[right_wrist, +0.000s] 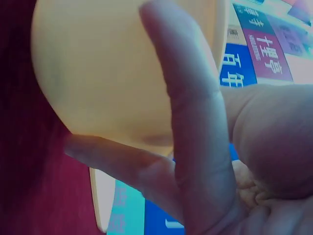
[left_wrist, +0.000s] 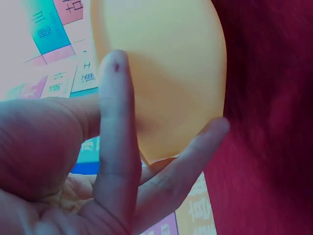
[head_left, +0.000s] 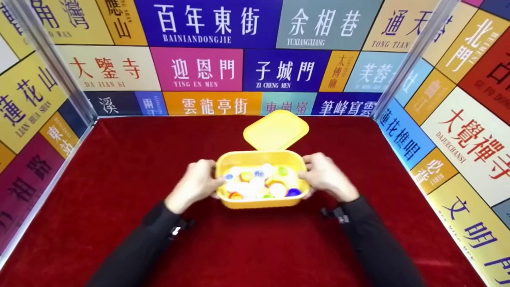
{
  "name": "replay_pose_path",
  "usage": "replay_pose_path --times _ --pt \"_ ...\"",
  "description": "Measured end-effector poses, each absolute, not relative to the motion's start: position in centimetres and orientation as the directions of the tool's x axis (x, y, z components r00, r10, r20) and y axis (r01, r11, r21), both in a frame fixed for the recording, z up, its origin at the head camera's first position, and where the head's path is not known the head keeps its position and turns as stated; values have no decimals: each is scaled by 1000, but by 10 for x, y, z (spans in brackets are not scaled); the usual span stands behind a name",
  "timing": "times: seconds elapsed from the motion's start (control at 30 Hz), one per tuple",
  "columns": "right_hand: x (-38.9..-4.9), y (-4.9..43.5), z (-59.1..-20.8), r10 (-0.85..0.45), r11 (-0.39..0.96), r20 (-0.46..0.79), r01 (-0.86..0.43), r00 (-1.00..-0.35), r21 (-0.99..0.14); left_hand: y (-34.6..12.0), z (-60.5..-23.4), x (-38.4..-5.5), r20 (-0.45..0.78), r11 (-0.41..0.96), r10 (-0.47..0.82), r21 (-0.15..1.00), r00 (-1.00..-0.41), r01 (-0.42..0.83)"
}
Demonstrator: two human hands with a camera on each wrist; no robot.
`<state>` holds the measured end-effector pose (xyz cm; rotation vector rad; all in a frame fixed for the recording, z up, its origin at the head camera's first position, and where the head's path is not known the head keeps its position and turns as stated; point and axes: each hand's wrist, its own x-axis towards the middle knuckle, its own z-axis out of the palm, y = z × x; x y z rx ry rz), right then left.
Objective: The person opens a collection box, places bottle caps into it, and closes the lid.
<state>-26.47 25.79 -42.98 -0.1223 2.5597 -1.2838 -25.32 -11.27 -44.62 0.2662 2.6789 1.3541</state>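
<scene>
A yellow plastic container [head_left: 259, 203] with rounded corners is held between both hands over the red cloth. Inside it lie several white and coloured bottle caps [head_left: 257, 185], blurred and overexposed. My left hand [head_left: 199, 181] grips the container's left end, thumb over the rim and fingers along the outer wall. At the right end my right hand [head_left: 324, 175] grips in the same way. The left wrist view has the yellow end wall [left_wrist: 171, 83] resting against the fingers [left_wrist: 117, 112]. In the right wrist view, fingers [right_wrist: 195, 98] press the opposite wall [right_wrist: 102, 83].
A yellow lid [head_left: 277, 129] lies on the red cloth [head_left: 159, 139] just behind the container. Printed panels [head_left: 201, 67] with Chinese place names wall in the back and both sides. Metal posts [head_left: 418, 56] stand at the back corners.
</scene>
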Motion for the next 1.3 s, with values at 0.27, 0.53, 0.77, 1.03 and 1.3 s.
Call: replay_pose_path --times 0.27,0.53,0.77,1.03,1.3 --pt "-273 225 -441 -254 526 -224 61 -941 -849 -145 -450 -251 -79 616 147 787 -986 29" --pt "-272 235 -456 -237 543 -235 72 -943 -837 -135 -464 -250 -116 608 165 794 -979 9" --pt "-272 235 -456 -247 534 -235 70 -940 -843 -135 -466 -251 -110 603 165 798 -980 12" --pt "-275 236 -455 -254 556 -227 51 -940 -830 -136 -466 -250 -104 605 158 796 -982 13" --pt "-282 241 -449 -240 588 -245 60 -939 -807 -135 -466 -250 -115 600 159 800 -981 4"
